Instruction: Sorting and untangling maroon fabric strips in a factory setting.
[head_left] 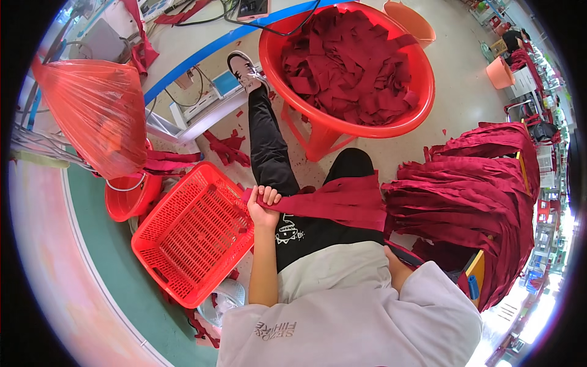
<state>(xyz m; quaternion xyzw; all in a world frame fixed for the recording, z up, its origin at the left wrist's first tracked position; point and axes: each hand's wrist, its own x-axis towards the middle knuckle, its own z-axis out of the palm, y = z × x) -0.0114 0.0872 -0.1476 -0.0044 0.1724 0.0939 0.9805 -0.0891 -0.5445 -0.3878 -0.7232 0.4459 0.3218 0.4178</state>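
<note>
My left hand (pixel 264 200) is closed round one end of a dark red fabric strip (pixel 342 200). The strip stretches across my lap to the right, over my black trousers. Only part of my right arm (pixel 398 269) shows below the strip's right end; its fingers are hidden. Beside my right leg, a thick stack of long dark red fabric strips (pixel 458 196) hangs over a frame. To the left of my left hand stands a red rectangular plastic basket (pixel 191 238) with slotted sides.
A large red tub (pixel 422 116) heaped with cut dark red pieces (pixel 348 67) sits on a red stool ahead. At the left hangs a translucent red plastic bag (pixel 98 116) above a red bucket (pixel 131 199). A blue-edged table (pixel 202 52) stands ahead left. Scraps (pixel 227 148) lie on the floor.
</note>
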